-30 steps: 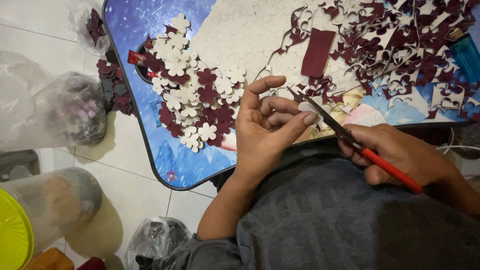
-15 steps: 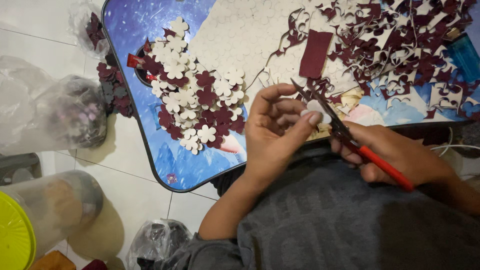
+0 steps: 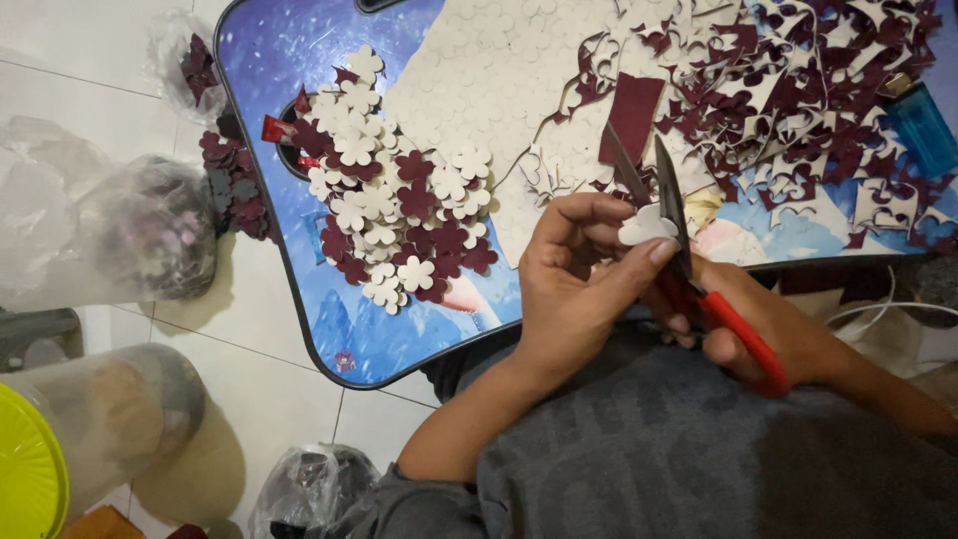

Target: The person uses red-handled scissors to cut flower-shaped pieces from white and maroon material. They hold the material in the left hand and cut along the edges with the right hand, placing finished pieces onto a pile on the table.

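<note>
My left hand [image 3: 584,279] pinches a small white flower-shaped cutout [image 3: 647,226] between thumb and fingers. My right hand [image 3: 768,334] grips red-handled scissors [image 3: 689,260], whose blades stand open around the cutout, points aimed away from me. Both hands hover over the near edge of a blue picture-printed lap table [image 3: 299,130]. A pile of white and maroon flower cutouts [image 3: 399,205] lies on the table to the left of my left hand. A white sheet with flower-shaped holes [image 3: 489,80] lies behind it.
Maroon and white offcut scraps [image 3: 798,90] cover the table's far right, with a blue lighter [image 3: 920,130] among them. Clear plastic bags [image 3: 130,230] of cutouts lie on the tiled floor at left. A clear jar with a yellow-green lid [image 3: 40,469] sits bottom left.
The scissors have swung from lying low across my lap to pointing up and away, blades now open around the white cutout. My left hand has turned the piece and lifted slightly.
</note>
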The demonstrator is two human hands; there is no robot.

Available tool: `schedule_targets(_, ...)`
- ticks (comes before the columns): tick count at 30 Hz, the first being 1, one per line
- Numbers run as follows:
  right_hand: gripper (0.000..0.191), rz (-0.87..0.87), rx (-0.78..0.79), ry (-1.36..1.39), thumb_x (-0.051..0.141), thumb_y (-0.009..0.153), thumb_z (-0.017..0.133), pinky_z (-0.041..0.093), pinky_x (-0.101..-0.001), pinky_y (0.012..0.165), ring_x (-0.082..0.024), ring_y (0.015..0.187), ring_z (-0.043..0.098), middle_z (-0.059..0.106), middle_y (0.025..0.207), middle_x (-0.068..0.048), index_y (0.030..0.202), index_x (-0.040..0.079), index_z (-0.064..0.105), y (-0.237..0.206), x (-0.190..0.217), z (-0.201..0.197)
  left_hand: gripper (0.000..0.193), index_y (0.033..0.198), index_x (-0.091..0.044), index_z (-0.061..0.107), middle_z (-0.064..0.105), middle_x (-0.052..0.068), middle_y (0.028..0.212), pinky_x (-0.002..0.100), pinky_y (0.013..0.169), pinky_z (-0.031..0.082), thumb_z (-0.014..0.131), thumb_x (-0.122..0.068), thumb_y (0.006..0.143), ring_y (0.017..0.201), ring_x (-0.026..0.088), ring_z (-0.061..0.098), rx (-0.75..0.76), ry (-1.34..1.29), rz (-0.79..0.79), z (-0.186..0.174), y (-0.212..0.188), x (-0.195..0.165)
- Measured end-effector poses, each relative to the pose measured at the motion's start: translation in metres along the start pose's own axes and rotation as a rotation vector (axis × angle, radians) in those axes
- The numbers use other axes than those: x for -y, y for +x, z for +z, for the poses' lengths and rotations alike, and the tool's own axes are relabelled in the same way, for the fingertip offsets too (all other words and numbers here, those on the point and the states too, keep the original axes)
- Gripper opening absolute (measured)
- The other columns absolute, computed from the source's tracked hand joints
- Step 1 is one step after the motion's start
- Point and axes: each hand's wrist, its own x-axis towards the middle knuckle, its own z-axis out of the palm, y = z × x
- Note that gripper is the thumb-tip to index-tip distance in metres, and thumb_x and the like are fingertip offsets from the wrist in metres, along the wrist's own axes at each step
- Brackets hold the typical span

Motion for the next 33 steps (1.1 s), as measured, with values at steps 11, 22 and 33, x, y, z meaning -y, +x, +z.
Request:
schedule_targets(11,0.119,-0.004,0.002,0.049,0.102,0.063,0.038,0.049,-0.0275,0.055,-0.011,0.065,0.051,0.052,0.075,-0.002,0.125,0.0,0.049,0.004,-0.009,0.003,0.026,0.125,0.001,0.053,0.069,0.012,0.102,0.024,0.073,0.061,0.07,0.002,0.106,0.088,0.011,0.07,0.013,0.03,0.039,0.001,0.0,0.0)
schedule_targets(22,0.121,-0.025,-0.049,0.065,0.1,0.062,0.042,0.046,-0.0261,0.053,-0.01,0.06,0.051,0.052,0.072,0.0,0.131,0.001,0.047,0.004,-0.012,0.005,0.025,0.123,0.001,0.055,0.068,0.008,0.103,0.02,0.075,0.058,0.072,0.003,0.104,0.09,0.009,0.068,-0.017,0.095,0.105,0.004,0.002,0.001)
schedule_targets(33,0.126,-0.044,-0.002,-0.004,0.104,0.063,0.038,0.05,-0.0291,0.064,-0.013,0.072,0.056,0.06,0.086,-0.005,0.137,0.002,0.046,0.001,-0.001,-0.005,0.019,0.118,0.001,0.065,0.073,0.007,0.101,0.02,0.077,0.058,0.075,-0.003,0.102,0.088,0.006,0.069,0.005,0.364,0.089,0.004,0.0,-0.02)
